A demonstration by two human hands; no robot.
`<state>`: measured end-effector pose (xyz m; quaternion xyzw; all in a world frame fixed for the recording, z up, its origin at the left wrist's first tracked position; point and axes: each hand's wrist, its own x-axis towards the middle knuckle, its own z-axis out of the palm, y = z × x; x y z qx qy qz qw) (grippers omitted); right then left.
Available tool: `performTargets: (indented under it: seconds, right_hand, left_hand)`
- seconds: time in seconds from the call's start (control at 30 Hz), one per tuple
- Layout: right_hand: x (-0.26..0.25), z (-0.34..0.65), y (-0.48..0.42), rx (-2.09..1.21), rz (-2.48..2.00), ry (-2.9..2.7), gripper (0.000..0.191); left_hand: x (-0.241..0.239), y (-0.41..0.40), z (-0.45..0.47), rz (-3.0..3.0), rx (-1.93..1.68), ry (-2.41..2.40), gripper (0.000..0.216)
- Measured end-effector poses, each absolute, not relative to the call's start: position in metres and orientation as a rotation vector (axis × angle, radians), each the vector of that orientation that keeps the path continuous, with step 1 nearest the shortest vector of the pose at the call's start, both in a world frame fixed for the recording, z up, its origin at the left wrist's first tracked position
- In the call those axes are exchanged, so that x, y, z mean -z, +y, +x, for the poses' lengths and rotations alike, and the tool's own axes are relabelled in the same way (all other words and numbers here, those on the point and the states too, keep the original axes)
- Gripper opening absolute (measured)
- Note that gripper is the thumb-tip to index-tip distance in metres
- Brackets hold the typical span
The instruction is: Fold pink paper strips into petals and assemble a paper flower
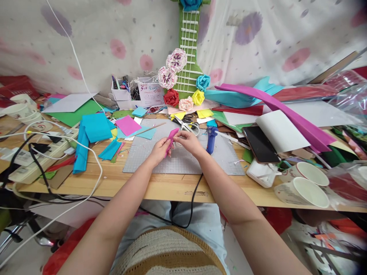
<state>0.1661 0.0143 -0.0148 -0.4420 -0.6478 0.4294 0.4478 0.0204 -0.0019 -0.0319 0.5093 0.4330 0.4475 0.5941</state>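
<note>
A narrow folded strip of magenta paper [172, 134] is held above the grey cutting mat [143, 162]. My left hand [160, 151] is closed around its lower part, thumb on top. My right hand [187, 142] pinches at the strip's upper right edge, its fingertips close to the left hand's fingers. Just behind the hands lie scissors [187, 126] with pale handles. To the right of my right hand is a blue glue gun [211, 139], lying on the mat.
A green guitar shape with paper flowers [189, 72] stands against the back curtain. Blue paper pieces [96, 128] and a power strip [43, 160] with cables lie at left. At right are a phone [260, 144], paper cups [304, 191] and long magenta paper [275, 103].
</note>
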Motion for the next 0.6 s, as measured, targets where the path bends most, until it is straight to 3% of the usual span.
performTargets:
  seconds: [0.4, 0.6]
  right_hand:
    - [0.017, 0.168, 0.017, -0.921, -1.262, -1.528, 0.013]
    - [0.017, 0.153, 0.007, -0.647, -1.429, -1.542, 0.006]
  left_hand:
    - [0.029, -0.003, 0.021, 1.147, -0.984, 1.082, 0.028]
    - [0.035, -0.001, 0.026, 1.081, -1.104, 1.171, 0.026]
